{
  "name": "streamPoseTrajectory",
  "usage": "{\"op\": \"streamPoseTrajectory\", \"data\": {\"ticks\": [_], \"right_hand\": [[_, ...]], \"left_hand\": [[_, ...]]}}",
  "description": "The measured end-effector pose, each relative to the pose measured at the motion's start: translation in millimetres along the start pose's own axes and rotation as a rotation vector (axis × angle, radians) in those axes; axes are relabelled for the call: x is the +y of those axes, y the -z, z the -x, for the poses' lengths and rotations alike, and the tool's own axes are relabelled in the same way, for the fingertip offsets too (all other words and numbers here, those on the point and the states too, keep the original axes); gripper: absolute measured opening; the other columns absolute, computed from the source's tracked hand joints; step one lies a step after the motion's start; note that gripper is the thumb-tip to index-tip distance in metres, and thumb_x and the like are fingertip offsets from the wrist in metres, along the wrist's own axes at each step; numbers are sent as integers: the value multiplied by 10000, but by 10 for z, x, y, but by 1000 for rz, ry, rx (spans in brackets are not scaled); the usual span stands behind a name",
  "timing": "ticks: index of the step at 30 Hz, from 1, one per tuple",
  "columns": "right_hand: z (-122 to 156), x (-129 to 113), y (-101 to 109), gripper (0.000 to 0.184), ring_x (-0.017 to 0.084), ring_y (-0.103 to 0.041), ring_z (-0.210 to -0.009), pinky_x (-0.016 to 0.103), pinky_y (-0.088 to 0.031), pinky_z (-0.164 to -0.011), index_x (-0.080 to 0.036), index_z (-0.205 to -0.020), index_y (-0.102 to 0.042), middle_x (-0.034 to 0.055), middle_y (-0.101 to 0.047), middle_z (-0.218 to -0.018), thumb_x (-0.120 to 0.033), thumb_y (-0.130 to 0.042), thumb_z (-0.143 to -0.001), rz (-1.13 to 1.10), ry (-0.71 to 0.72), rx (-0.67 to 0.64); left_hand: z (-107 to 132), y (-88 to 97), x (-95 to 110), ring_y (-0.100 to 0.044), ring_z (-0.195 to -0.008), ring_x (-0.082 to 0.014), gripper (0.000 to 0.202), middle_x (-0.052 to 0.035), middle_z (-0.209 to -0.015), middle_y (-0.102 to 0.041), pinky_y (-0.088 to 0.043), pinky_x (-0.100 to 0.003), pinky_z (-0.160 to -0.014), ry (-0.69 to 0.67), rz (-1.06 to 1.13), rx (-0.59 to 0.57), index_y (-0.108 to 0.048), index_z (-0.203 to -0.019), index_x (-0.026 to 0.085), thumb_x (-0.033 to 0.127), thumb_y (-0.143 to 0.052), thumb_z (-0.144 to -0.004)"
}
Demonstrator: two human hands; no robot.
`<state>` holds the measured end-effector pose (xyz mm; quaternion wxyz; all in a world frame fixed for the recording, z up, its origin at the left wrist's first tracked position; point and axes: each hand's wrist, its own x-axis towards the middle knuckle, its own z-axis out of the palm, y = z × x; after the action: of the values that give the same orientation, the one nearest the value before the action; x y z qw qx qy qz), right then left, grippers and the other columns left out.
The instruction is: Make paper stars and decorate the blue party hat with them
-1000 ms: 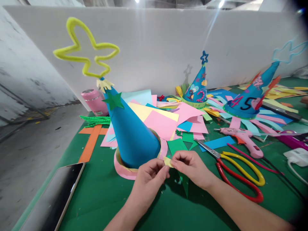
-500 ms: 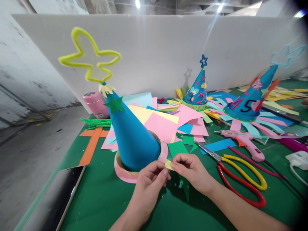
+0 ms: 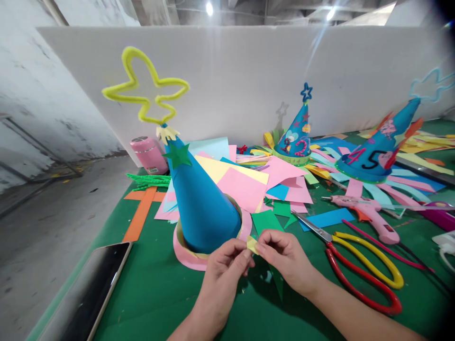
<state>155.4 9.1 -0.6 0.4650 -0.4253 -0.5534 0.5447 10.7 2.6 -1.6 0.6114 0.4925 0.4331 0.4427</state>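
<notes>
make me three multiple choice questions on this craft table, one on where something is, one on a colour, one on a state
1. Where do the scissors lie?
A. right of the hands
B. on the tablet
C. inside the big cone

2. What colour is the pipe-cleaner star atop the big blue cone hat?
A. red
B. yellow
C. white

3. What is the small yellow paper scrap doing?
A. lying flat on the table
B. glued to the cone
C. pinched between both hands

Answers: 1 A, they lie on the green table to the right; 2 B, the loop is yellow; 3 C, the left hand and right hand both grip it.
</notes>
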Motion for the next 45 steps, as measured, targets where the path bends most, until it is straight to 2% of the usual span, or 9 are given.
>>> {"op": "streamPoseTrajectory", "data": {"ticks": [7, 11, 25, 32, 37, 42, 45], "right_hand": [[-2, 27, 16, 256, 76, -304, -488, 203, -267, -445, -165, -591, -460, -48, -386, -530, -331, -532, -772, 36, 1, 31], [0, 11, 0, 225, 76, -334, -489, 200, -275, -447, -162, -593, -478, -44, -421, -535, -290, -538, -768, 64, 15, 34], [-13, 34, 20, 262, 76, -306, -484, 205, -263, -440, -158, -601, -489, -46, -392, -533, -353, -532, -771, 83, -11, 16], [-12, 70, 52, 235, 84, -338, -490, 200, -296, -435, -159, -589, -508, -40, -402, -514, -290, -517, -784, 170, 30, 40], [16, 46, 53, 228, 103, -412, -544, 215, -335, -505, -162, -612, -529, -20, -474, -585, -292, -506, -797, 261, 96, 19], [10, 28, 71, 332, 106, -374, -553, 219, -315, -510, -169, -577, -469, -27, -398, -572, -346, -414, -851, 225, 67, -5], [1, 38, 61, 309, 105, -390, -555, 216, -324, -506, -165, -607, -496, -24, -431, -583, -366, -442, -836, 186, 52, -18]], "left_hand": [[-22, 1, 56, -432, -542, -92, 156, 1, -604, -555, -347, -212, -524, 56, 43, -10, -578, -670, 155, 281, -570, -762], [-38, -14, 53, -413, -503, -80, 225, 10, -555, -536, -327, -201, -486, 79, 53, 2, -553, -612, 147, 324, -584, -747], [-41, -22, 135, -373, -470, -88, 270, 19, -516, -499, -269, -208, -449, 60, -172, 6, -540, -563, 154, 332, -550, -765], [-42, -18, 61, -410, -499, -97, 282, -6, -560, -535, -316, -224, -496, 63, -39, 1, -568, -621, 144, 369, -515, -782], [-31, -37, 37, -387, -493, -83, 262, 33, -517, -478, -297, -208, -482, 97, -3, -9, -489, -575, 158, 338, -599, -730], [-31, -46, 41, -376, -482, -79, 269, 36, -514, -481, -287, -203, -471, 80, -7, 30, -473, -574, 162, 340, -591, -738], [-34, -47, 38, -385, -475, -80, 275, 31, -515, -495, -288, -204, -466, 80, -32, 49, -478, -570, 161, 352, -599, -727]]}}
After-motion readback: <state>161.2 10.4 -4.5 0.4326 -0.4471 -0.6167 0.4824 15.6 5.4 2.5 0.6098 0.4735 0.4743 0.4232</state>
